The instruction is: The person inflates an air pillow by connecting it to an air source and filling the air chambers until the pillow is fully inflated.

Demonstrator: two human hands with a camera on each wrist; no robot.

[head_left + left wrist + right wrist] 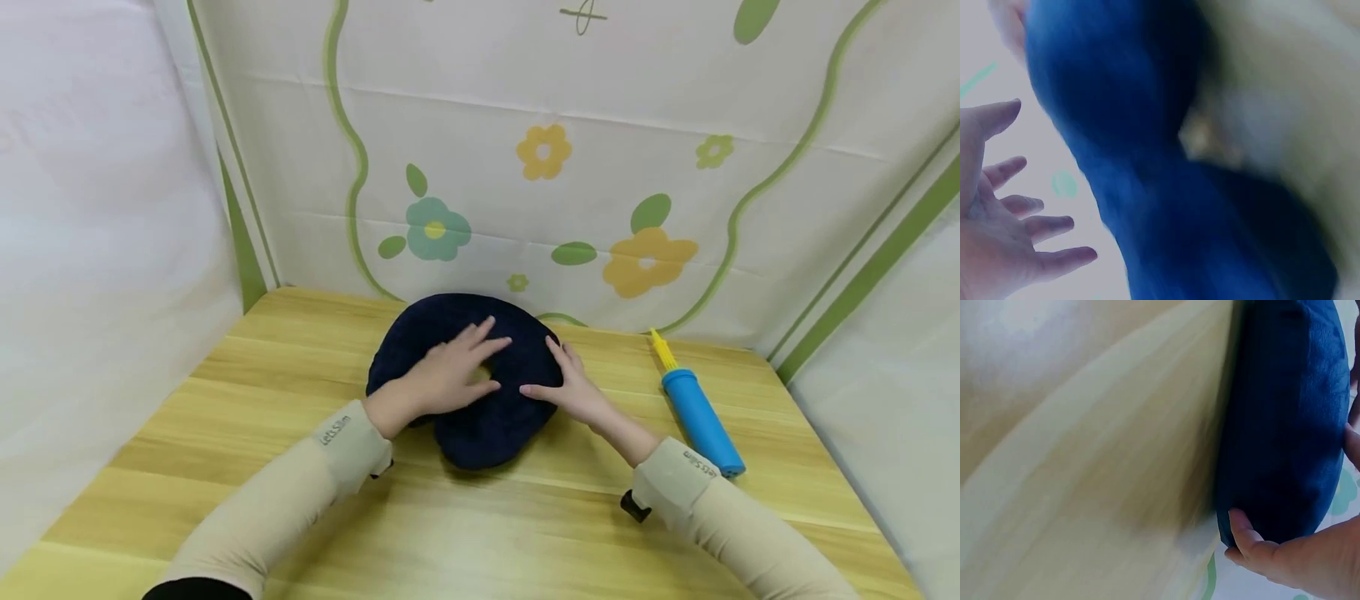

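Note:
A dark navy U-shaped neck pillow (pixel 487 429) lies on the wooden table, its opening towards the lower left. Over the middle of it is my left hand (pixel 450 371), fingers spread and fairly straight; in the left wrist view the fingers (pixel 1054 228) stand apart from the blue fabric. My right hand (pixel 577 387) holds the pillow's right side, thumb on top and fingers along the outer edge. The right wrist view shows fingertips (pixel 1244 531) bent round the end of the pillow (pixel 1285 425).
A blue hand pump (pixel 701 421) with a yellow nozzle (pixel 663 350) lies on the table (pixel 480 542), right of the pillow and near my right forearm. Behind the table hangs a white curtain (pixel 480 183) with printed flowers. White sheets flank both sides.

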